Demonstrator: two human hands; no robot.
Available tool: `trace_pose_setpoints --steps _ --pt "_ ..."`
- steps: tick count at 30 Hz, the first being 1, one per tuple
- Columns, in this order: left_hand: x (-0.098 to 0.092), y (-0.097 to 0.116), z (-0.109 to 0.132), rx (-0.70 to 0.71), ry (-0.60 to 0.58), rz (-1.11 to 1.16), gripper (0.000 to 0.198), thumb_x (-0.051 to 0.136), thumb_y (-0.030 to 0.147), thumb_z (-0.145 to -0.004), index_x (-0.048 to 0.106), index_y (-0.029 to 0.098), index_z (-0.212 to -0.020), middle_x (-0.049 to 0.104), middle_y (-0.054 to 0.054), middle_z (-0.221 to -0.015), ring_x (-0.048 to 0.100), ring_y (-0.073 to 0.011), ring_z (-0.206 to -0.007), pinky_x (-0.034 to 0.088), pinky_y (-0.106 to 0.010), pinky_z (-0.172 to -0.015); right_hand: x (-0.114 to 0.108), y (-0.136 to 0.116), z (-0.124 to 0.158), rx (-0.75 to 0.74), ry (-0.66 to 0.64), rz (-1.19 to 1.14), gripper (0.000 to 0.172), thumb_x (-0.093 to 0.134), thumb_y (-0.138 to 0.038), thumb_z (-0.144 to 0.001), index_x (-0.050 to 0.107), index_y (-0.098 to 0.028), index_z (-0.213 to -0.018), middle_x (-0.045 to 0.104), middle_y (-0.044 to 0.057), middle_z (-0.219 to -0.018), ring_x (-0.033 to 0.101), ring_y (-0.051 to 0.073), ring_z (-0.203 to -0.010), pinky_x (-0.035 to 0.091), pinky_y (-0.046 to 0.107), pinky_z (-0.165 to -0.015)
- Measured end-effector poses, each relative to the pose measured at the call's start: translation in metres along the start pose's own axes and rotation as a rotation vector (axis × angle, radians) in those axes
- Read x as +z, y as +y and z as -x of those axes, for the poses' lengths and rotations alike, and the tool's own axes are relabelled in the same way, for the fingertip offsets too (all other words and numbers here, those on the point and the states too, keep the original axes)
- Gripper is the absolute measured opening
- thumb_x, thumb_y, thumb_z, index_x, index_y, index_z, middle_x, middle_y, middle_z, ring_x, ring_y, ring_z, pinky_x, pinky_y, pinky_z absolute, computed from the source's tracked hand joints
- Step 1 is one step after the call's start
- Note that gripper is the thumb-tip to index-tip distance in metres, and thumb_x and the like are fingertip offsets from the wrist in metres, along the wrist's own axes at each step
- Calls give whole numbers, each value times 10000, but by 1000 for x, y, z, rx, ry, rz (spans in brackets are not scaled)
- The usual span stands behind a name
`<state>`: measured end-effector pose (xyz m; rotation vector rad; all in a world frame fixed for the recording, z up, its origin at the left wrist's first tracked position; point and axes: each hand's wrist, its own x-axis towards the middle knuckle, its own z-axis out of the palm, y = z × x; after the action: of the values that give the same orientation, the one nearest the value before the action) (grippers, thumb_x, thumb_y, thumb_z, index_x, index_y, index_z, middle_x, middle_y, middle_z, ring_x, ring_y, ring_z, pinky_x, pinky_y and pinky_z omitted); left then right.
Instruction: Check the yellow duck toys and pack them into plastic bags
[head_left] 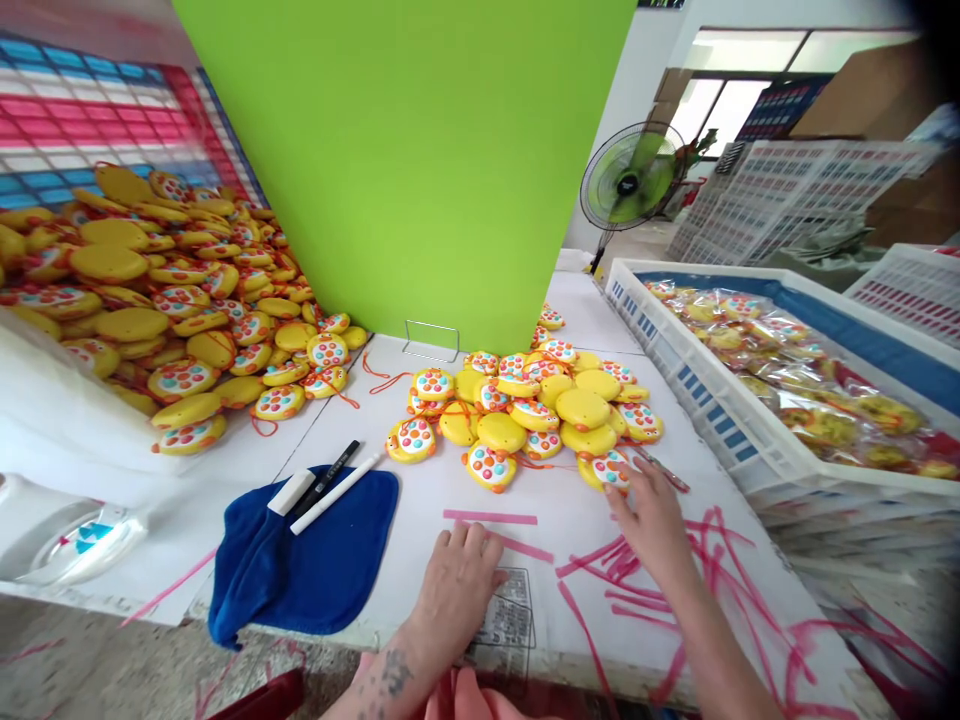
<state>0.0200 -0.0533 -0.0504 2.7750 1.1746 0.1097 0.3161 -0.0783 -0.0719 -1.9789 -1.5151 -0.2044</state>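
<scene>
My left hand (461,585) lies palm down near the table's front edge, its fingers loosely spread and nothing in it. At the front right of a pile, my right hand (654,510) has its thumb and fingers apart at the edge of a yellow dotted toy (598,470). That toy is rounded, with a white panel of coloured dots; the fingers partly hide it. Behind it similar toys are heaped, some showing plain yellow backs (583,408). Pink strips (491,516) lie beyond my left hand. A thin pen-like item (664,468) lies beside my right fingers.
A blue cloth (330,570) bears a black marker (328,475), a white pen and a white block. Many toys with orange cords (180,300) fill the left side. A green board (420,150) stands behind. At right are a white crate (739,430) of bagged toys and a fan (627,183).
</scene>
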Motion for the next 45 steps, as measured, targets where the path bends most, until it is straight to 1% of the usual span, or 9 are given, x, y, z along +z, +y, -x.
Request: trace_pose_setpoints --steps 10,15,20,24,27,30,34,37,45 --pt "12 -11 9 229 214 207 108 485 106 -912 557 181 -886 610 -41 -881 534 -216 -875 384 -469 -976 17 -32 19 -94 -111 176 545 638 -566 -783 502 -163 -1124 539 170 -1034 496 361 -1006 432 496 -853" --pt "6 -15 13 130 126 378 155 460 89 -914 575 193 -915 618 -28 -859 530 -201 -829 448 -359 -806 15 -39 12 -20 -70 97 478 620 -476 -807 492 -162 -1143 531 208 -1154 529 364 -1037 456 485 -831" --pt "5 -12 6 -24 66 486 158 487 117 -899 618 205 -894 639 -34 -907 540 -219 -865 437 -370 -780 3 -57 6 306 -181 -331 394 550 -454 -830 510 -206 -1134 637 102 -1007 619 296 -898 506 441 -776" --pt "16 -11 9 -75 142 563 408 513 150 -889 484 214 -1292 635 -54 -973 542 -243 -921 443 -435 -859 -7 -66 8 609 -212 -975 420 619 -469 -811 515 -204 -1120 664 69 -994 648 259 -888 553 390 -736" --pt "23 -13 13 -73 199 630 624 494 191 -910 218 193 -1470 628 -69 -970 552 -240 -902 466 -443 -853 -19 -73 15 488 -492 -1166 517 718 -365 -763 505 -228 -1213 661 61 -1079 637 241 -943 551 365 -779" --pt "21 -14 15 -21 238 604 560 459 199 -929 260 201 -1453 624 -97 -1034 550 -248 -940 475 -448 -848 -29 -83 18 361 -783 -1157 519 746 -315 -744 541 -237 -1214 661 42 -1061 637 225 -921 556 336 -748" --pt "12 -12 14 13 250 545 270 457 163 -915 547 193 -1168 638 -97 -994 547 -251 -919 477 -444 -821 -17 -98 11 371 -650 -1164 526 707 -333 -777 509 -242 -1256 627 60 -1180 607 236 -1060 518 373 -897" --pt "9 -11 17 -42 250 608 146 488 168 -898 565 199 -1018 636 -76 -929 561 -243 -884 487 -423 -790 -3 -98 6 338 -581 -1070 493 717 -347 -761 552 -225 -1209 634 71 -1173 606 236 -1057 507 361 -904" --pt "22 -15 20 -184 284 804 589 451 236 -947 147 182 -1449 618 -65 -968 581 -213 -903 474 -444 -880 -15 -71 11 415 -704 -1198 482 766 -341 -742 575 -231 -1170 671 75 -1111 620 252 -1034 512 381 -870"
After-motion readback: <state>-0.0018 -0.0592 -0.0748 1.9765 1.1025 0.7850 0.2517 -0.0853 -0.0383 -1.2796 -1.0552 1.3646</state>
